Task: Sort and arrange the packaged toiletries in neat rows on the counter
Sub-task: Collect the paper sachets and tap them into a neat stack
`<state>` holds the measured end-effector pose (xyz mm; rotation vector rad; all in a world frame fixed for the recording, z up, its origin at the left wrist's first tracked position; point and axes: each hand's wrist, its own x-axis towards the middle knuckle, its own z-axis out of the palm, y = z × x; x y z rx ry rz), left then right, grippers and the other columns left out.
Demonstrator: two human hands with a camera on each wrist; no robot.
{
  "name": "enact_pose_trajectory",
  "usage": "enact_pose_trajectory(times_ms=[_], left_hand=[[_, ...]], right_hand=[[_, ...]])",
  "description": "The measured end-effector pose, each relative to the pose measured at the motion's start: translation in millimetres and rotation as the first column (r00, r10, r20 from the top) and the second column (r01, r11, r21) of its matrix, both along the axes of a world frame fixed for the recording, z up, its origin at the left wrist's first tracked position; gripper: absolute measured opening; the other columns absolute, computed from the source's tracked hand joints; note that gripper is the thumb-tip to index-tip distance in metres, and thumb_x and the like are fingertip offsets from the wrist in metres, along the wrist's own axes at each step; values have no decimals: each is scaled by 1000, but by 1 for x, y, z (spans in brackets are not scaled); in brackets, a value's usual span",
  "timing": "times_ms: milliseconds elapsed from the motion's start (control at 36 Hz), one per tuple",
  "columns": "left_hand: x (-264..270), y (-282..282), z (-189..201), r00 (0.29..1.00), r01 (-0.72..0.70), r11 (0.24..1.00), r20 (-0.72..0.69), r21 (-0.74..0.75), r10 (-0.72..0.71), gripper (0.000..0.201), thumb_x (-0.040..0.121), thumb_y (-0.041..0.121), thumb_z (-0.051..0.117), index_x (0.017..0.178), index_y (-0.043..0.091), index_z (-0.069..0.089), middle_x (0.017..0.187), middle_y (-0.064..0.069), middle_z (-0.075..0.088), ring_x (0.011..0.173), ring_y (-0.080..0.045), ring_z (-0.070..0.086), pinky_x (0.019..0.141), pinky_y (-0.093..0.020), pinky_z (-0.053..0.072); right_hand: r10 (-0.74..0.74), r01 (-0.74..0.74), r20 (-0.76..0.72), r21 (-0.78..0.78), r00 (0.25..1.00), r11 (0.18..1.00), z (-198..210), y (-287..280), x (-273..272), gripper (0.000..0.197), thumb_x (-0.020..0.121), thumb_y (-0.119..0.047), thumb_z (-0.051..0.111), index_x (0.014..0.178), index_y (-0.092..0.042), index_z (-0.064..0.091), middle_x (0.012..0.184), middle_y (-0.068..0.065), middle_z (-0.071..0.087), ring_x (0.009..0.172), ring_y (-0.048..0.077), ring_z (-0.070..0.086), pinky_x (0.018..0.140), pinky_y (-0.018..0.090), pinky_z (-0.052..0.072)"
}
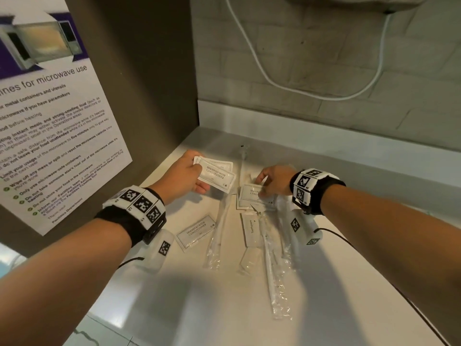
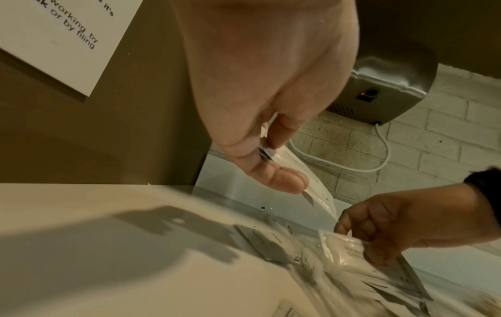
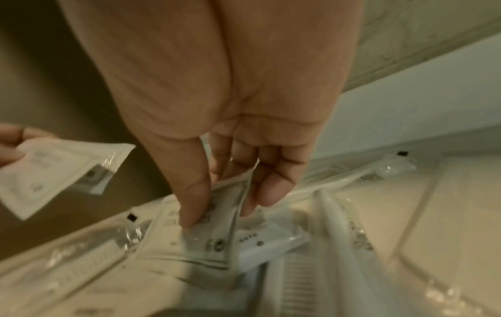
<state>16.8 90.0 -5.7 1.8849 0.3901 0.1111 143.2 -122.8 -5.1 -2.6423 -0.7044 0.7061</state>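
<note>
Sachets [image 1: 216, 175] of shampoo sit fanned in the left hand [image 1: 185, 176], pinched by thumb and fingers above the far left of the counter [image 1: 349, 171]. The right hand [image 1: 273, 181] pinches another sachet [image 3: 206, 227] off the jumbled pile at centre. These look light, flat, floppy and slick, so taking them by a sealed edge seems safest.

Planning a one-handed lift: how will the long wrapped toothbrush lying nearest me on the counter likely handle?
The wrapped toothbrush probably lifts light and stiff, given its slim straight handle. Its loose, glossy clear wrapper may slip or crinkle under fingers. Pushed on the smooth counter, it would likely slide.
</note>
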Motion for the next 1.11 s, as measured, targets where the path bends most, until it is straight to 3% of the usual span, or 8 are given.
enact_pose_trajectory(times_ms=[194,333,472,556,639,861,972,1111], left_hand=[[1,0,1,1000,7,1000,1,16,-7,27,102,5,33,126,13,43,114,-16,65,72,-25,70,56,-23,56],[2,-1,1,1000,9,1000,-4,23,-9,27,102,4,33,126,12,42,115,-17,65,70,-24,70,53,-21,55],[2,-6,1,1000,10,1000,-4,27,-10,29,102,2,31,128,8,42,111,-21,65,66,-24,66,38,-13,43],[4,-8,-1,1000,22,1000,-8,17,-22,27,101,3,32,124,13,43,113,-18,65,68,-24,68,45,-17,50],[7,-9,-3,999,39,999,-8,7,-39,26,101,4,33,121,17,43,113,-16,65,69,-24,70,55,-26,57],[9,-8,0,1000,25,1000,-5,9,-25,25,102,5,33,121,17,43,110,-16,67,68,-22,70,51,-22,54],[8,-7,3,1000,10,1000,4,8,-10,25,101,4,33,121,16,43,110,-17,67,67,-23,70,46,-19,51],[2,-9,6,1000,1,1000,12,13,-1,25,102,4,32,122,14,42,105,-17,66,63,-21,66,37,-12,42]], right_hand=[[127,-107,119,-159,985,981,-8,2,-6,36,93,-16,57,129,-15,54,126,5,59,111,23,57,82,26,42],[86,-69,97,-167,992,984,-10,0,-1,37,94,-16,55,130,-13,47,118,7,60,93,21,56,80,30,47],[82,-68,55,-211,995,975,-10,-8,-1,35,95,-17,52,129,-13,46,103,6,60,83,19,57,78,32,53],[75,-78,-22,-201,997,976,-10,-10,-3,33,95,-11,50,128,-10,47,112,4,57,95,23,57,87,36,52],[41,-58,-107,-163,993,985,-8,-11,-7,28,89,-1,52,114,-14,50,103,-10,51,95,18,53,72,28,52],[194,-183,55,-158,980,970,0,4,-17,11,91,-11,52,101,-11,55,102,-4,52,94,17,49,81,27,38],[241,-210,125,-217,962,953,-6,13,-22,40,88,-29,62,123,-12,54,127,5,55,112,24,55,89,31,44],[264,-209,160,-297,951,932,-10,21,-28,62,80,-40,69,133,-14,49,127,6,54,111,27,56,96,38,48]])
